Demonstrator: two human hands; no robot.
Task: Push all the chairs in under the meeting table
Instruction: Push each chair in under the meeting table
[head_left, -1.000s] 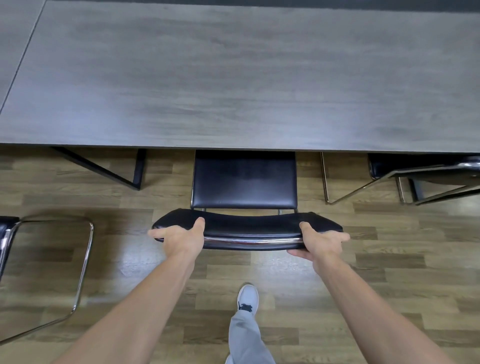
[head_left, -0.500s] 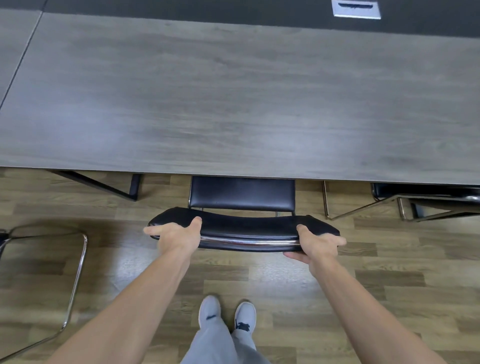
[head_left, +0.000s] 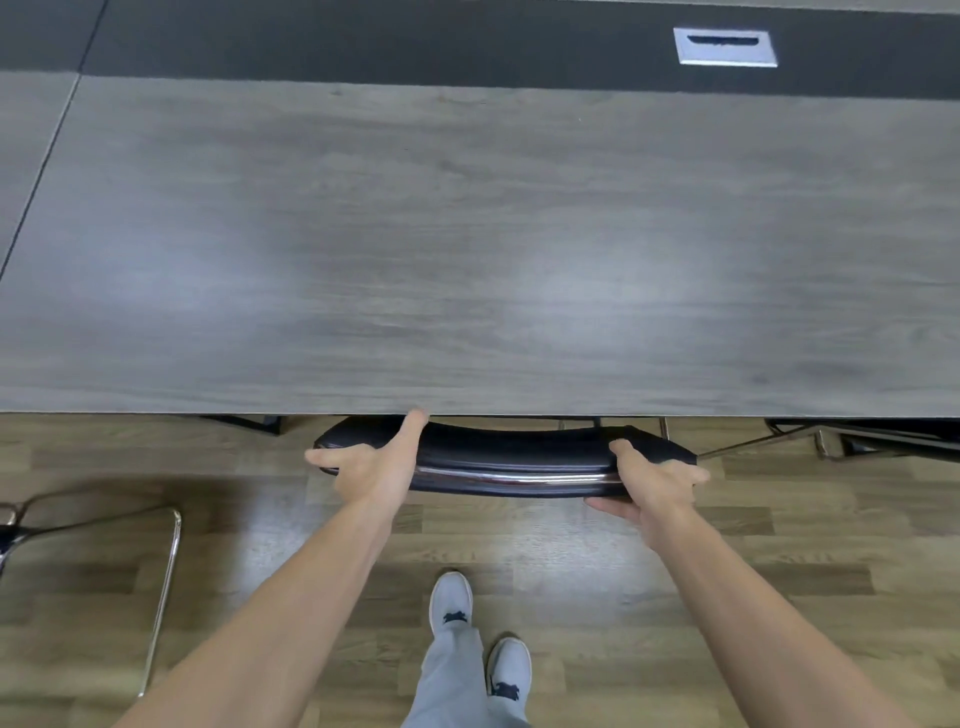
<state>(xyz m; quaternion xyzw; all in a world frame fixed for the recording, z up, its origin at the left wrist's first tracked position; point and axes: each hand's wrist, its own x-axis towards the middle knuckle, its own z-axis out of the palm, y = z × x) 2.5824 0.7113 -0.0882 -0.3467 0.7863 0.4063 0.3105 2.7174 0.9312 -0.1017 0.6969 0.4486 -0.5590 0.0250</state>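
A black padded chair with a chrome bar has its backrest (head_left: 511, 460) right at the near edge of the grey wood-grain meeting table (head_left: 467, 249); its seat is hidden under the tabletop. My left hand (head_left: 371, 465) grips the backrest's left end, thumb over the top. My right hand (head_left: 652, 483) grips the right end, fingers curled underneath.
The chrome frame of another chair (head_left: 156, 561) stands out on the wooden floor at the left. A third chair's chrome frame (head_left: 841, 439) pokes from under the table at the right. A metal cable port (head_left: 724, 47) sits in the table's dark strip. My feet (head_left: 478, 639) stand behind the chair.
The chair slid forward under the table; its seat, visible earlier, is now hidden, and the backrest reached the table edge. Both hands kept their grip, and I stepped forward.
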